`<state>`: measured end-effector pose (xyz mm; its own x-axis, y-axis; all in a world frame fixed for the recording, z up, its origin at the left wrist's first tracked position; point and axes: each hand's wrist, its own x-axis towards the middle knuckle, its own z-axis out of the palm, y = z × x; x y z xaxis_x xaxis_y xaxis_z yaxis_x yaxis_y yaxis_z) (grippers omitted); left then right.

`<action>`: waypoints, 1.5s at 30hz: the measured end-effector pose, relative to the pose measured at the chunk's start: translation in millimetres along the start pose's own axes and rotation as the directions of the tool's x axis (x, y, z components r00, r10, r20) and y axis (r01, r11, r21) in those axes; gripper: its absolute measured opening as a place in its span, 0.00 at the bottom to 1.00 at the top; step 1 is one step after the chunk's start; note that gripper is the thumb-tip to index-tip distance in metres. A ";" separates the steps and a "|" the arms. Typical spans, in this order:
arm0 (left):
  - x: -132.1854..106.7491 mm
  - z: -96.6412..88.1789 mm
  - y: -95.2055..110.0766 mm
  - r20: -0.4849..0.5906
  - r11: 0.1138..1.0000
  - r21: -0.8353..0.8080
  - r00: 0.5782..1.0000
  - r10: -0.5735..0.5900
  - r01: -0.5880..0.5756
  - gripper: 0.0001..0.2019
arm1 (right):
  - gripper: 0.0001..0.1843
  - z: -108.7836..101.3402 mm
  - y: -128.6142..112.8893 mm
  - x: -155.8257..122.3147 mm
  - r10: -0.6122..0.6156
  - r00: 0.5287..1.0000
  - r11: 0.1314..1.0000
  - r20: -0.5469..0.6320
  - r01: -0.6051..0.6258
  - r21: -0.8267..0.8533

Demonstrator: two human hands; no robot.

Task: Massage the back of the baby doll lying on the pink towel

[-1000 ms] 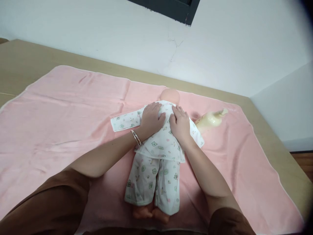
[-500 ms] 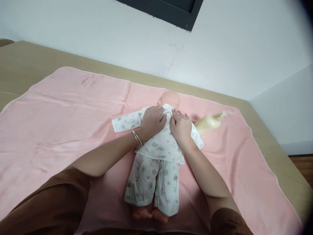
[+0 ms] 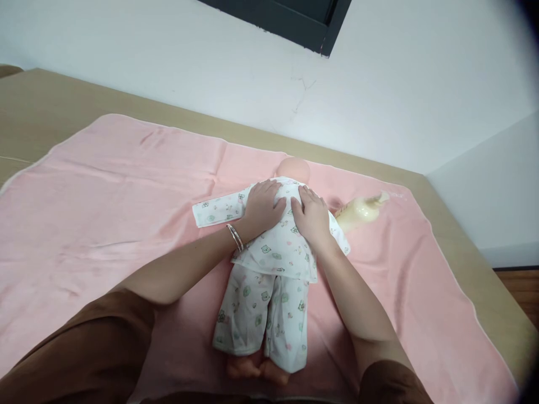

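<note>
A baby doll lies with its head away from me, dressed in a white printed top and matching trousers. Flat on the upper left of the top rests my left hand, fingers stretched toward the doll's shoulder. My right hand lies on the upper right side in the same way, thumb apart from the fingers. Between the two thumbs a strip of the cloth shows, fairly smooth. The doll's feet stick out of the trouser legs near my body.
Under the doll a pink blanket with soft creases covers much of the wooden table. To the right of the doll lies a pale yellow pump bottle on its side. A white wall rises behind the table.
The fingers of both hands have straightened and spread on the top, and the gathered cloth near the doll's neck is now flatter. The doll and bottle stay in place.
</note>
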<state>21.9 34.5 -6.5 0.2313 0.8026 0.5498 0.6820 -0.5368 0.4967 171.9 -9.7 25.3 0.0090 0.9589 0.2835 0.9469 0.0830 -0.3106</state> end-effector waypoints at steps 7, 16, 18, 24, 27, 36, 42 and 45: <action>-1.8 -2.3 2.7 0.004 0.995 0.076 0.998 0.059 -0.059 0.19 | 0.28 -0.2 1.2 1.1 0.006 0.999 1.000 0.048 -0.007 0.019; -8.4 -14.4 16.8 0.006 0.983 0.127 0.991 0.136 -0.136 0.13 | 0.29 -13.4 -16.7 -11.6 -0.025 0.994 0.999 0.107 0.030 -0.043; -6.9 -13.2 14.7 0.009 0.986 0.122 0.993 0.115 -0.115 0.13 | 0.28 -11.6 -13.3 -8.8 -0.031 0.995 0.998 0.096 0.036 -0.050; -0.5 -2.9 1.6 0.002 0.989 0.035 0.990 0.141 -0.141 0.17 | 0.30 -1.6 4.4 3.5 -0.043 0.996 0.999 0.083 0.041 0.018; -1.9 -3.0 1.6 -0.011 0.985 0.032 0.986 0.168 -0.168 0.16 | 0.27 -0.2 -1.4 -4.2 -0.073 0.997 0.997 -0.003 0.073 -0.038; -4.4 -4.0 2.6 -0.054 0.992 -0.044 0.992 0.115 -0.117 0.15 | 0.25 1.9 -16.3 -18.1 -0.090 0.984 0.987 -0.155 0.068 -0.147; 2.3 1.3 -4.6 -0.004 0.989 -0.121 0.997 0.083 -0.083 0.17 | 0.29 -3.3 -16.5 -14.7 -0.170 0.965 0.982 -0.198 0.148 -0.119; 4.3 2.6 -7.0 -0.009 0.983 -0.167 0.997 0.071 -0.071 0.20 | 0.27 -2.5 -18.0 -15.4 -0.169 0.984 0.986 -0.052 0.168 -0.023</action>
<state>19.9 42.4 -9.4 0.2730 0.7604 0.5893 0.5383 -0.6284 0.5616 155.5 -26.6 28.8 -0.1341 0.9157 0.3788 0.9422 0.2362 -0.2374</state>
